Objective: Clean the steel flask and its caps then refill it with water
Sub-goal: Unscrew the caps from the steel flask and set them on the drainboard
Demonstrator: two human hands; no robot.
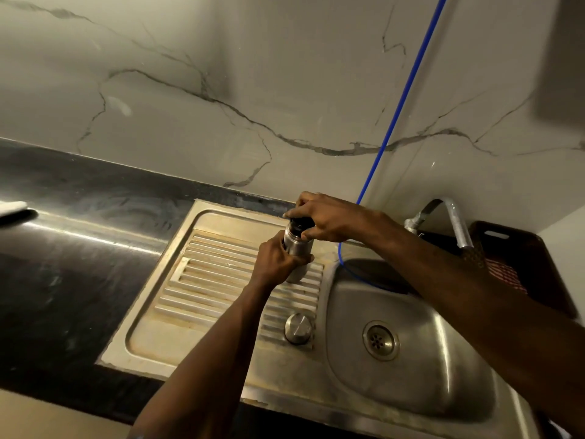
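- Left hand (278,259) is gripping the steel flask (296,248) around its body, steadying it upright over the ribbed drainboard (221,280).
- Right hand (319,218) is pinching the black inner cap (299,221), apparently for twisting.
- Steel outer cap (298,327) is resting on the drainboard beside the sink basin (427,359).
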